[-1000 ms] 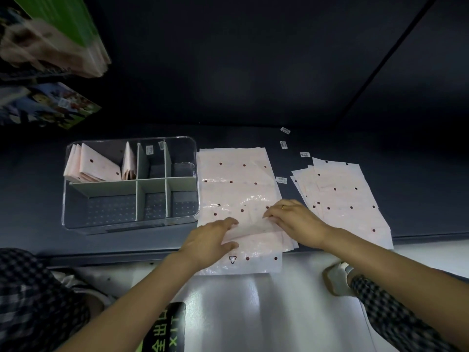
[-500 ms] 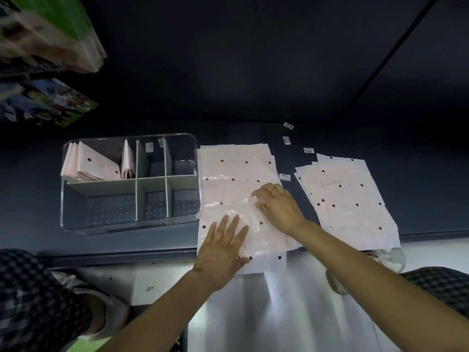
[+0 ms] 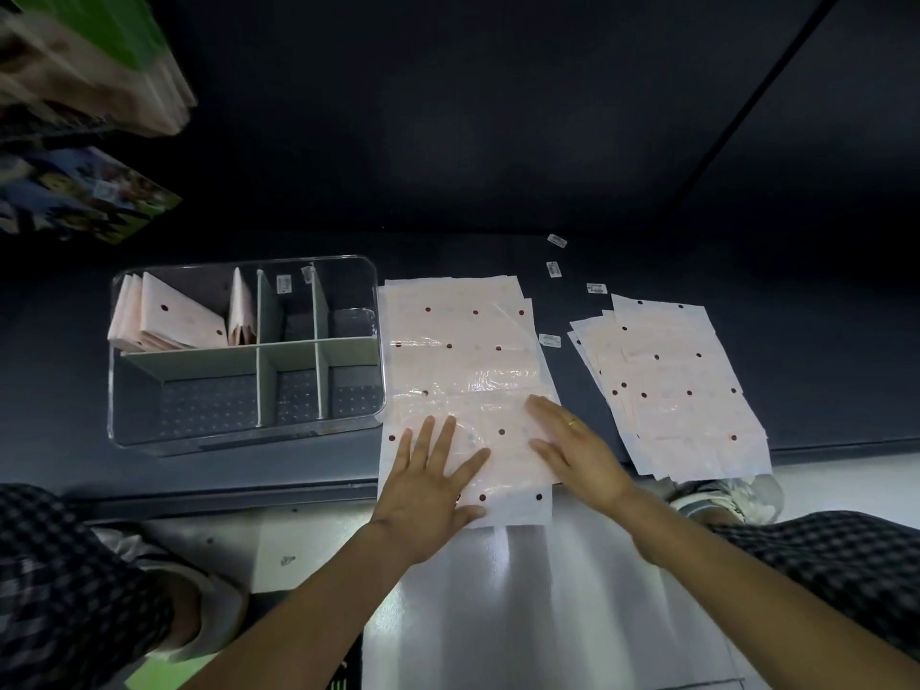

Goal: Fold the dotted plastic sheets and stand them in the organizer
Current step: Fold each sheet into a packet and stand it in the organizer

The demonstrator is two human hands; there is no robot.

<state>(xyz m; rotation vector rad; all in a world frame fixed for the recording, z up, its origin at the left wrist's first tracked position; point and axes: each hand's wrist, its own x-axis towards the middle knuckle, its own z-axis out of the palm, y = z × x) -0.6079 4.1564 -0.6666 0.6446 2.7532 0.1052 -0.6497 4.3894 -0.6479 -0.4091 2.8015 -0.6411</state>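
Dark grey tabletop (image 3: 821, 371) is carrying everything, its near edge running just above a pale floor. Pale pink plastic sheets with dark red dots (image 3: 463, 351) are lying flat in a stack at the middle of it, their near end overhanging the tabletop edge, with the top sheet folded over on the near half. A clear plastic organizer with grey dividers (image 3: 246, 351) is sitting just left of that stack, its right wall close beside the sheets. A second fanned pile of dotted pink sheets (image 3: 672, 385) is lying to the right, apart from the middle stack. Folded dotted sheets (image 3: 174, 321) are standing tilted in the organizer's far-left compartment.

The left hand (image 3: 428, 483) is pressing flat on the near part of the folded sheet, fingers straight and spread, so its grip is spread and pinching nothing. The right hand (image 3: 572, 443) is lying flat on the sheet's right edge, fingers straight and together, wearing a gold ring (image 3: 573, 421). Small white labels (image 3: 549, 340) are scattered on the tabletop between and beyond the two piles.
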